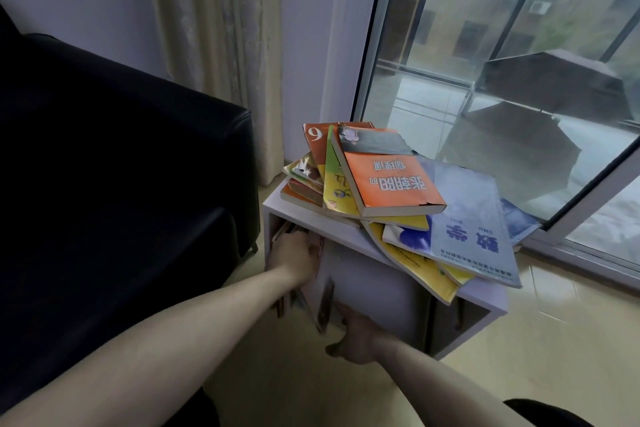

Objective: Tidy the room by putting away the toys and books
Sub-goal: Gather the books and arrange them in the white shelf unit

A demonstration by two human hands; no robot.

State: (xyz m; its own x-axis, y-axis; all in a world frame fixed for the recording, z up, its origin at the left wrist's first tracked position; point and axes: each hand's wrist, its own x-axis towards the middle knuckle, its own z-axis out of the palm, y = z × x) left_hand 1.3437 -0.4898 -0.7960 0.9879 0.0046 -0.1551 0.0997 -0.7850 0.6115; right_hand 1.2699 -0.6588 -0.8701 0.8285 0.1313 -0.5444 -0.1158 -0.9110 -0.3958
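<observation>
Both hands work at the front of a low white shelf unit (349, 236) by the window. Reaching into the upper left opening, the left hand (294, 255) has its fingers curled over the tops of books standing inside (284, 230); whether it actually grips one cannot be told, since the fingertips are hidden. Lower down, the right hand (356, 336) is clamped on the bottom edge of a large pale book (374, 288) held upright against the unit's front, thumb toward the camera and fingers behind it. Just left of that book, thin spines (325, 302) lean in the opening. On top of the unit lies an untidy pile: an orange paperback (388, 180) uppermost, a grey-blue book (474, 222) beside it jutting past the front edge, yellow books (415, 263) sagging underneath, and another orange book marked 6 (317, 144) at the back. A dark sofa (121, 166) stands to the left, a curtain (214, 45) hangs behind, and the glass door (519, 80) fills the right. The floor (554, 340) is pale tile.
</observation>
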